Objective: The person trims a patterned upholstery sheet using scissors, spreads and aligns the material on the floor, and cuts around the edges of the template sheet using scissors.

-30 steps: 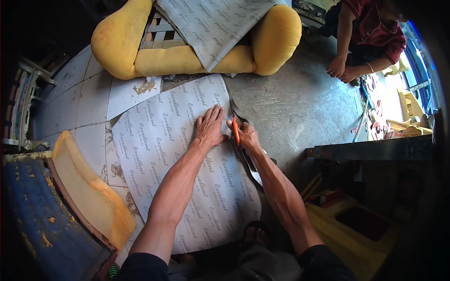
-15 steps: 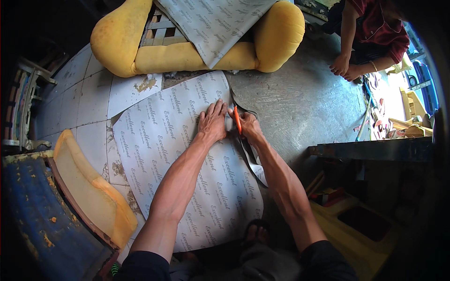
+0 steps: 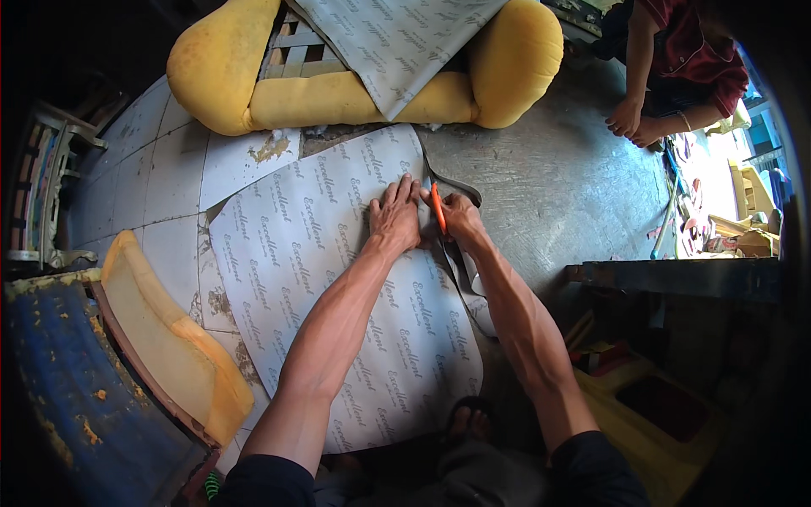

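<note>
A large sheet of grey-white printed upholstery material (image 3: 283, 253) lies on the floor before me, its printed backing facing up. My left hand (image 3: 395, 216) rests flat on it near the right edge, fingers spread. Just right of it, my right hand (image 3: 462, 220) is closed round orange-handled scissors (image 3: 438, 208) at the sheet's edge. The blades are mostly hidden. A narrow dark strip (image 3: 463, 191) of the material curls away beside the right hand, and more of it hangs along the edge under my right forearm.
Ahead stands a seat frame padded with yellow foam (image 3: 363, 100), with another printed sheet (image 3: 401, 51) draped over it. A blue curved panel with a foam piece (image 3: 160, 329) is at left. A person (image 3: 684, 68) crouches at far right, near a dark bench edge (image 3: 676, 272).
The whole scene has shifted slightly to the right in the picture. Both hands stay side by side at the sheet's edge, the right still holding the scissors.
</note>
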`<state>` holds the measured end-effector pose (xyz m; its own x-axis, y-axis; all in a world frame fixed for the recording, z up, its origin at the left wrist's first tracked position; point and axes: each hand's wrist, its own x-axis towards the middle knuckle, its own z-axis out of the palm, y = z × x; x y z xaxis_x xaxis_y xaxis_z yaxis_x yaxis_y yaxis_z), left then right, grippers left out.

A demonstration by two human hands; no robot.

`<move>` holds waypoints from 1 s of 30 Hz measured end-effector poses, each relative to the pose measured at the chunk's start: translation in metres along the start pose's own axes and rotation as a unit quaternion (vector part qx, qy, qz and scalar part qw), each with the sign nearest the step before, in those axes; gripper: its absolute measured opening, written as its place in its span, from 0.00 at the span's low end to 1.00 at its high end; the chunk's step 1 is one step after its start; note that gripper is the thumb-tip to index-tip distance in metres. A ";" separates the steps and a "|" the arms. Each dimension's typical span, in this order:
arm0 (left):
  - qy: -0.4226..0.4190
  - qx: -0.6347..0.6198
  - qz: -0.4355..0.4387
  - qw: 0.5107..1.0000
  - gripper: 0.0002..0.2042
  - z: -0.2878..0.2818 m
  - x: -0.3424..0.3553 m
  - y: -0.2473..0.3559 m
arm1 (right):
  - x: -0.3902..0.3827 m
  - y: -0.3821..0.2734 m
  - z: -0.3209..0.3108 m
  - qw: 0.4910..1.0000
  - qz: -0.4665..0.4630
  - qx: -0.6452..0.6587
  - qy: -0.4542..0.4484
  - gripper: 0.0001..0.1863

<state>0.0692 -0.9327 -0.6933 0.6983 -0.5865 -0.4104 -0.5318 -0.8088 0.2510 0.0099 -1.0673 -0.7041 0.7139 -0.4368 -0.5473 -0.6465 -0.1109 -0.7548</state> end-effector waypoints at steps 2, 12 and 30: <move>-0.012 -0.008 -0.005 1.000 0.59 0.001 0.001 0.003 | 0.002 -0.004 0.000 1.000 0.000 -0.007 -0.005 0.36; 0.004 -0.016 -0.018 1.000 0.59 0.002 0.003 0.006 | 0.015 -0.007 -0.001 0.998 -0.029 -0.055 0.020 0.37; -0.009 -0.004 -0.028 1.000 0.64 0.000 0.005 0.011 | 0.043 -0.018 -0.005 0.995 -0.041 -0.092 -0.004 0.44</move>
<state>0.0667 -0.9444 -0.6927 0.7183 -0.5396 -0.4392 -0.4879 -0.8407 0.2349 0.0510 -1.0884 -0.7119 0.7676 -0.4128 -0.4904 -0.6243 -0.3081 -0.7179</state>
